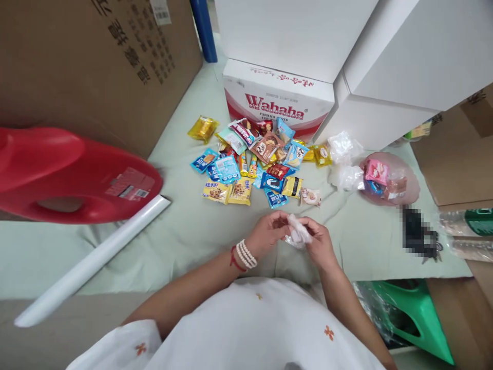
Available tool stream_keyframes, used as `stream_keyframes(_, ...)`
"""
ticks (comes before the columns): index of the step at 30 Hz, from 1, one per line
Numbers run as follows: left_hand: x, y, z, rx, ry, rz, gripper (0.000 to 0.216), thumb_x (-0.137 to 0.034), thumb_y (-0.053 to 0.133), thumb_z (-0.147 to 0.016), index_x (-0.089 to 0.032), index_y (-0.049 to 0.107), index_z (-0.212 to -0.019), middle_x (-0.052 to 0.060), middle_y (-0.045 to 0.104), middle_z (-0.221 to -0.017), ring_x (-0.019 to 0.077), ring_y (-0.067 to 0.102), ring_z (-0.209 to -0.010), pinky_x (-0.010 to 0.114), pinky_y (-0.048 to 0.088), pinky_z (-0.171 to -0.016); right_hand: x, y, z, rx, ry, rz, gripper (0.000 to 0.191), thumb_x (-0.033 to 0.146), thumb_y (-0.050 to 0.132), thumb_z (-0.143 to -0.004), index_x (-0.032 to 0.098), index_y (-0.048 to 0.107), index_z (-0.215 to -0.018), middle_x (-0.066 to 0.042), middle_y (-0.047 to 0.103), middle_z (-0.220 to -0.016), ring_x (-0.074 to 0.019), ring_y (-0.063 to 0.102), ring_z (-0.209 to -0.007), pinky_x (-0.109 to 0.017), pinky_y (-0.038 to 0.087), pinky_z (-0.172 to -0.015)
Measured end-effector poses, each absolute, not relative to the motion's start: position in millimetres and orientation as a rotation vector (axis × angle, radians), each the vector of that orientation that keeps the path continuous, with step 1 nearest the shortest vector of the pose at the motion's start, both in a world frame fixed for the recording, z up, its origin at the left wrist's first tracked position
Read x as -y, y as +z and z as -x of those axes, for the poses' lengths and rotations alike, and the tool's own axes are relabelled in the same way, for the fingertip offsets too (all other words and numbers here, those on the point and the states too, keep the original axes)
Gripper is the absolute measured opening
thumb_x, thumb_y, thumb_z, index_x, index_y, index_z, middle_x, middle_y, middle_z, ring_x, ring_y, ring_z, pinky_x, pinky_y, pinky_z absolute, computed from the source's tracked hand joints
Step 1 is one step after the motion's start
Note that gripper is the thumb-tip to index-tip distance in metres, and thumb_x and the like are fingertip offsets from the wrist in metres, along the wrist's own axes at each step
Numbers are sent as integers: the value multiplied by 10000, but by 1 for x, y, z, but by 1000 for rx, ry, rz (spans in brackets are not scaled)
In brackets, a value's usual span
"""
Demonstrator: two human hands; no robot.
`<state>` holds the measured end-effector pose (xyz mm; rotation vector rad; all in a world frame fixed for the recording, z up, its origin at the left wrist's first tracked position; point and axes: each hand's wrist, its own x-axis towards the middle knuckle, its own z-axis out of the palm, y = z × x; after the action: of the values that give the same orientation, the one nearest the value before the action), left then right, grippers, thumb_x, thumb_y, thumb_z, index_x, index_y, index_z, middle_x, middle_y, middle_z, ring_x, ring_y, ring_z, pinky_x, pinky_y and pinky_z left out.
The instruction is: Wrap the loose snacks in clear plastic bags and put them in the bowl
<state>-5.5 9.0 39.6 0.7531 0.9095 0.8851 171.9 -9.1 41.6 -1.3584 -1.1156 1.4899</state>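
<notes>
Between my two hands is a small crumpled clear plastic bag (299,232), held above the cloth-covered surface. My left hand (267,234), with beads and a red string at its wrist, pinches one side of the bag. On the other side my right hand (320,245) grips it between thumb and fingers. Just beyond lies a pile of wrapped snacks: yellow cookie packets (239,191), blue packets (228,168), a brown packet (267,147) and a whitish packet (310,196). Further right, a pink plate (414,180) holds a few packets, including a pink one (376,172).
Crumpled clear bags (345,148) lie beside the plate. A Wahaha carton (277,103) and white boxes (285,31) stand behind the snacks. At left are a brown carton (154,92), a red plastic stool (88,159) and a white tube (100,257). A green stool (427,313) sits low right.
</notes>
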Motion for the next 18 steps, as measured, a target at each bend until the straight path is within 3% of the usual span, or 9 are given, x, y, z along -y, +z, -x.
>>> stream_keyframes(2,-11,35,8,-988,960,-757,418,-476,880,-656,-154,648,-787,-16,622,-688,97,557,-601,237,461,-603,9,43,-175,1117,1352,1401,250,441,776,-837,204,756,-913,7,627,-709,-121,501,-623,-245,408,-596)
stream_keyframes(6,-6,30,35,-1121,1006,-778,342,-423,861,-688,-158,667,-779,-30,612,-662,95,550,-591,236,442,-606,7,44,-196,1057,1143,1471,241,439,755,-868,205,739,-929,22,576,-679,-120,480,-630,-243,399,-605)
stream_keyframes(11,-1,33,34,-1031,1016,-805,386,-421,871,-695,-158,733,-941,22,714,-862,127,616,-746,248,487,-703,8,42,-182,1136,1399,1391,286,462,756,-847,191,760,-938,26,557,-627,-110,459,-574,-242,383,-559)
stream_keyframes(15,-1,31,20,-1060,1040,-825,357,-473,842,-721,-144,703,-737,-9,643,-651,111,559,-617,239,455,-628,8,43,-155,1206,1404,1460,308,474,764,-822,180,791,-914,32,548,-585,-100,422,-535,-236,360,-522)
stream_keyframes(18,-1,25,26,-1192,1042,-887,334,-469,821,-742,-152,719,-765,-18,625,-613,107,532,-568,234,422,-577,6,43,-158,1230,1235,1504,286,460,751,-844,194,804,-933,9,635,-674,-115,496,-587,-246,412,-566)
